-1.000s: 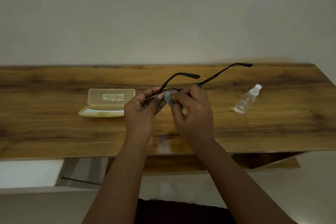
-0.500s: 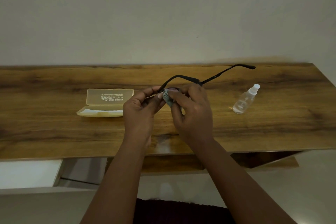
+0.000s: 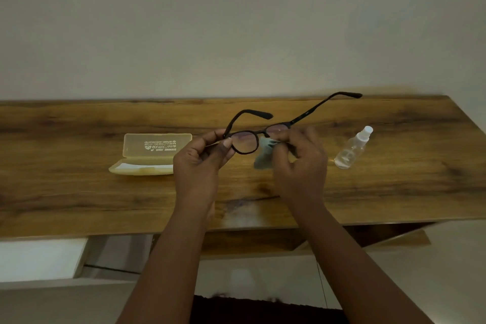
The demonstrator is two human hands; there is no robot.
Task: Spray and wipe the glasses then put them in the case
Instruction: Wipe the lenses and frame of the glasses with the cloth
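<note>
Held above the bench (image 3: 79, 192) between the open case (image 3: 152, 155) and spray bottle (image 3: 351, 151), the glasses (image 3: 246, 142) are steadied by the left hand (image 3: 200, 163) pinching the rim while the right hand (image 3: 299, 166) pinches a cloth (image 3: 265, 155), apparently on the other lens.

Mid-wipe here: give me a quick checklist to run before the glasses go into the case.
1. Case open, lid up on the table: ok.
2. Left hand pinching the glasses at the frame's left end: ok.
3. Temples folded for the case: not ok, both are spread open.
4. Right hand free of the cloth: not ok, it holds the cloth at the right lens.
5. Lenses clean: cannot tell.
6. Spray bottle clear of the case: ok, lying to the right.
</note>
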